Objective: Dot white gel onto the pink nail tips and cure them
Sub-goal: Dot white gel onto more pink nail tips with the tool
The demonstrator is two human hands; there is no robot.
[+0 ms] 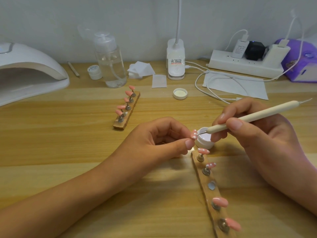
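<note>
My left hand (164, 140) pinches a pink nail tip (194, 134) that bears white dots, held just left of the small white gel pot (205, 138). My right hand (253, 133) grips a cream dotting pen (253, 115); its fine metal point touches the held tip. A wooden holder strip (205, 184) runs toward me on the right. It carries two dotted tips (203, 150), one bare magnet seat (211, 185) and two plain pink tips (220, 202). A second strip (126, 112) with several plain pink tips lies further back, left of centre.
A white curing lamp (29, 73) stands at the far left. Behind are a clear pump bottle (111, 62), a small white jar (94, 71), wipes (140, 69), the pot's lid (180, 93), a lamp base (176, 60), a power strip (243, 63) with cables, and a purple device (301, 60).
</note>
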